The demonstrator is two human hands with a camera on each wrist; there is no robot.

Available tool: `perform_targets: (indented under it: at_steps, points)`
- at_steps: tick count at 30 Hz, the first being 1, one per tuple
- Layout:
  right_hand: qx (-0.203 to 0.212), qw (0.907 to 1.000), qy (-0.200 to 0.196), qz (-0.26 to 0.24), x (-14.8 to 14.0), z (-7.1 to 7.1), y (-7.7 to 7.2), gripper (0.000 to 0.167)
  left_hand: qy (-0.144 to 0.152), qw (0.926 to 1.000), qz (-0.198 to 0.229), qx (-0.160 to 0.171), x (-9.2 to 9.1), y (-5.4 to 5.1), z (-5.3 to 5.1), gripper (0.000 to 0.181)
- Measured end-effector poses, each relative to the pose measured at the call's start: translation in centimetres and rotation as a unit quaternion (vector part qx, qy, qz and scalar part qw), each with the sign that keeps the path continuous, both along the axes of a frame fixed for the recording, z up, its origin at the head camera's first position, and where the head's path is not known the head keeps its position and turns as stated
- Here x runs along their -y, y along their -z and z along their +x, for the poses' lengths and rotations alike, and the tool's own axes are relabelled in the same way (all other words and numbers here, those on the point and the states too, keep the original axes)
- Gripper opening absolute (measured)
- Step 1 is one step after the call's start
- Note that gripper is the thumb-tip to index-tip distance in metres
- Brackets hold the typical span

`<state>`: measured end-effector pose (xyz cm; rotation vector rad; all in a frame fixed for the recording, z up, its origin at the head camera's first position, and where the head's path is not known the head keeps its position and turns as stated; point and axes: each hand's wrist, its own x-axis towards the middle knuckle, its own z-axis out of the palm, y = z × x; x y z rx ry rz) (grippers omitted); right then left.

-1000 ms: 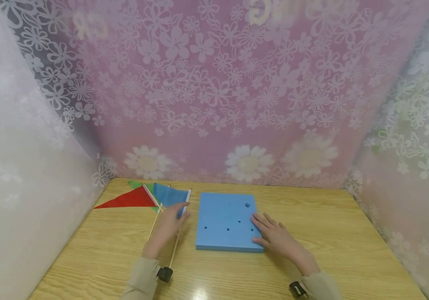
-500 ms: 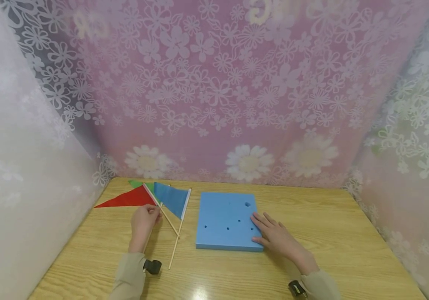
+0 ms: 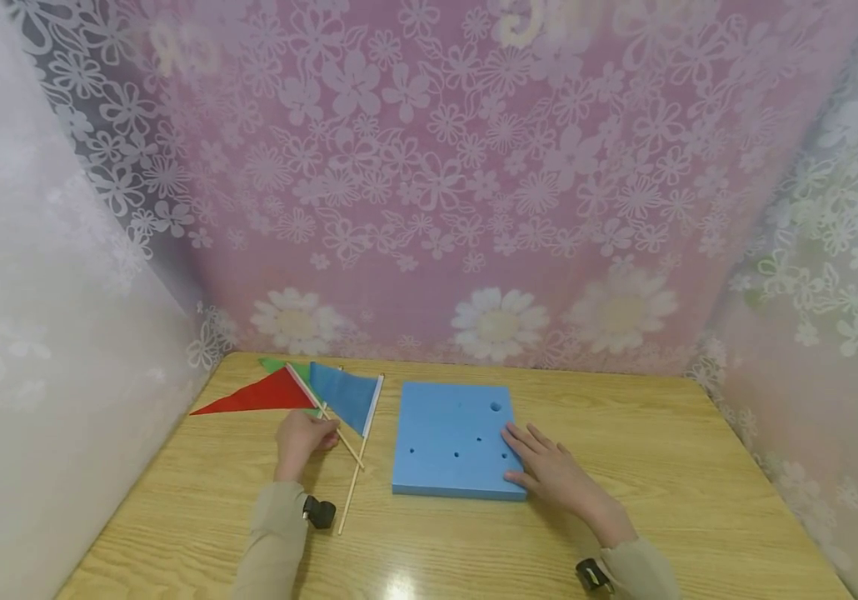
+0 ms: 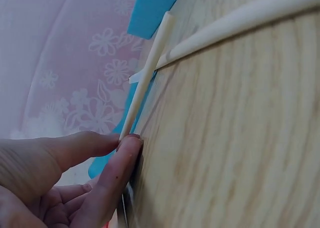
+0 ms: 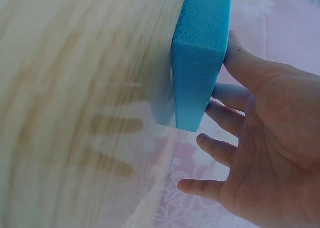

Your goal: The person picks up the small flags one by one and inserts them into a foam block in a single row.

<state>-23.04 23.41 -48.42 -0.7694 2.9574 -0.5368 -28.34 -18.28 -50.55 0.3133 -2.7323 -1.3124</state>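
My left hand (image 3: 307, 437) pinches the thin wooden stick of a red triangular flag (image 3: 260, 393) between thumb and index finger. In the left wrist view the free end of that stick (image 4: 145, 80) crosses above another flag's stick (image 4: 235, 25). A blue flag (image 3: 346, 396) lies to the right of this hand on its own stick. Beneath the red and blue flags, a green flag (image 3: 274, 364) shows only in part. My right hand (image 3: 560, 475) rests with fingers spread on the right edge of a blue foam board (image 3: 436, 425) with several holes.
The wood-grain table (image 3: 661, 467) extends past the foam board on the right and toward the front. Flower-patterned fabric (image 3: 429, 208) hangs behind the table and along both sides.
My left hand has moved from the blue flag to the red flag's stick and now pinches it, shifting slightly right. The right hand stays on the foam board.
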Motion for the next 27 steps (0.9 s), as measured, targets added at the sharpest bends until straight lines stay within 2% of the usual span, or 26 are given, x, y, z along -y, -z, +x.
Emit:
perform_targets:
  at_steps: [3, 6, 8, 10, 13, 17, 20, 23, 27]
  points:
    - [0.003, 1.0, 0.002, 0.0, 0.0, 0.0, 0.0, 0.068, -0.005, 0.9997, 0.023, 0.008, 0.0, 0.1, 0.0, 0.026]
    - [0.006, 1.0, 0.003, -0.001, 0.0, 0.0, 0.1, 0.069, -0.013, 0.9957, 0.09, 0.02, 0.1, 0.3, 0.0, 0.024]
    - [0.009, 0.9999, 0.005, -0.002, 0.0, 0.0, 0.1, 0.069, -0.018, 0.9888, 0.146, 0.02, 0.1, 0.4, 0.1, 0.025]
    - [0.01, 0.9999, 0.005, -0.004, 0.0, 0.0, 0.1, 0.069, -0.02, 0.9781, 0.207, 0.015, 0.2, 0.5, 0.2, 0.027]
    - [0.009, 0.9999, 0.004, -0.006, 0.0, 0.0, 0.1, 0.068, -0.02, 0.9652, 0.26, 0.006, 0.2, 0.8, 0.3, 0.031]
    - [0.002, 1.0, 0.0, -0.005, 0.0, 0.0, 0.1, 0.068, -0.017, 0.9527, 0.304, 0.001, 0.3, 1.0, 0.2, 0.035]
    - [-0.001, 1.0, -0.001, -0.005, 0.0, 0.0, 0.1, 0.068, -0.013, 0.9428, 0.333, 0.002, 0.3, 0.7, 0.1, 0.04]
    - [0.001, 1.0, -0.002, -0.007, -0.1, 0.0, 0.1, 0.068, -0.006, 0.9326, 0.361, -0.004, 0.0, 0.0, 0.0, 0.045]
    - [0.005, 0.9999, -0.001, -0.011, -0.1, 0.0, 0.1, 0.069, 0.008, 0.9261, 0.376, -0.032, -1.2, -1.3, -0.2, 0.045]
